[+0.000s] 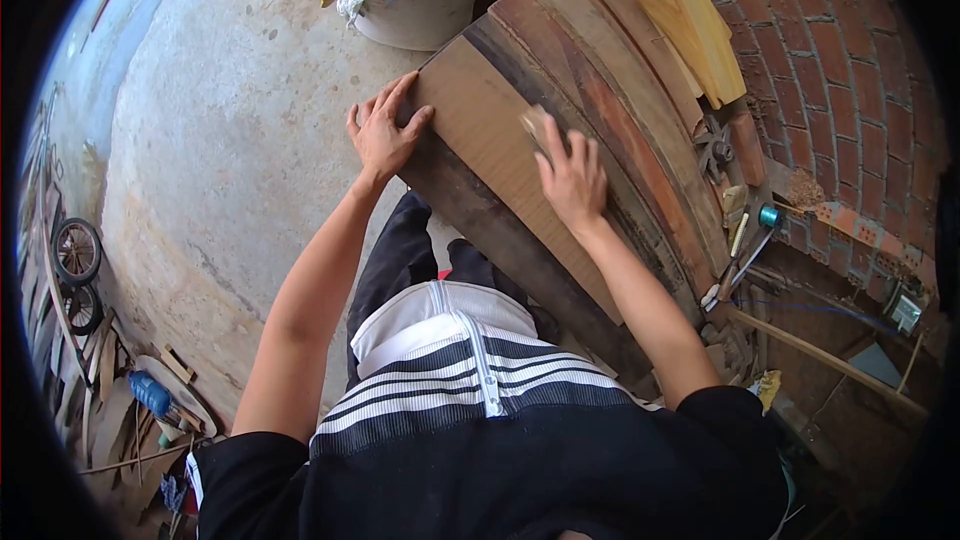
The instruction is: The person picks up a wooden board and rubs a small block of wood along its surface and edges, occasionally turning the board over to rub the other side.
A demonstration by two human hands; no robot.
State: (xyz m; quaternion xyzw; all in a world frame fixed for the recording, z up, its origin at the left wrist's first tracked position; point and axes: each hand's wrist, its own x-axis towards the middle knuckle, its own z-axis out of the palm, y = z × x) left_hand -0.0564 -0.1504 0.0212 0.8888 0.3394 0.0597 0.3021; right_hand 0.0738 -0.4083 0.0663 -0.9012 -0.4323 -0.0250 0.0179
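A long brown wooden board (480, 130) lies tilted across darker planks (610, 130) in front of me. My left hand (383, 130) rests flat on the board's near left edge, fingers spread, holding it down. My right hand (572, 178) presses a small tan sanding block (536, 124) against the board's upper surface; the block pokes out past my fingertips.
A grey tub (425, 5) stuffed with rags stands at the top. Yellow wood pieces (690, 25) lean on the brick wall (850, 70). Small tools and a blue spool (769, 215) lie at the right. Concrete floor (220, 140) spreads left, with wheels (76, 252) and scrap wood.
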